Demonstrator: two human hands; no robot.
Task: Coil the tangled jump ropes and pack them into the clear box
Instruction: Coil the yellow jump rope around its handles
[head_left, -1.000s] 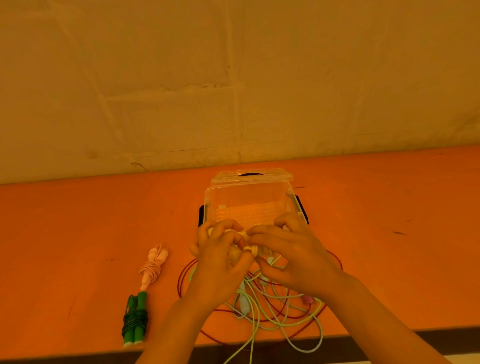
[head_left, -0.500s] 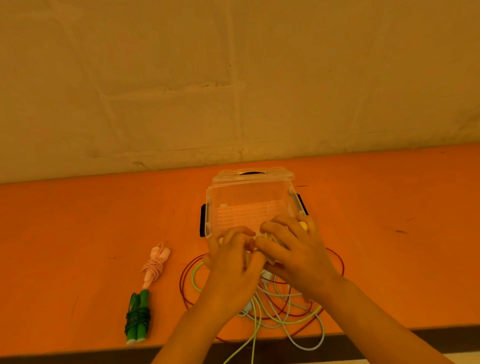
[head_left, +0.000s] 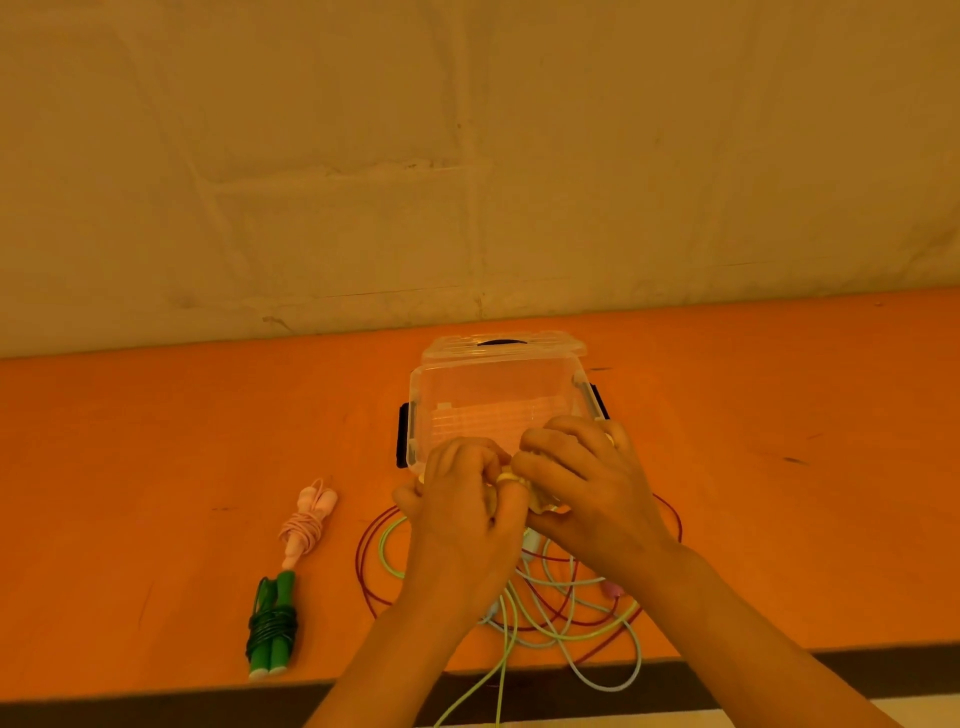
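Both hands, left hand (head_left: 457, 514) and right hand (head_left: 587, 493), moved toward 12 o'clock, clamped on yellow rope bundle (head_left: 511, 475), now at clear box (head_left: 493, 400) rim; packing imminent.

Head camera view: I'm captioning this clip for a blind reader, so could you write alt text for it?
Two hands, left hand and right hand, hold a yellow jump rope together just in front of an open, empty clear box on an orange table. Loose green and red cords lie tangled beneath; coiled pink rope and coiled green rope lie to the left.
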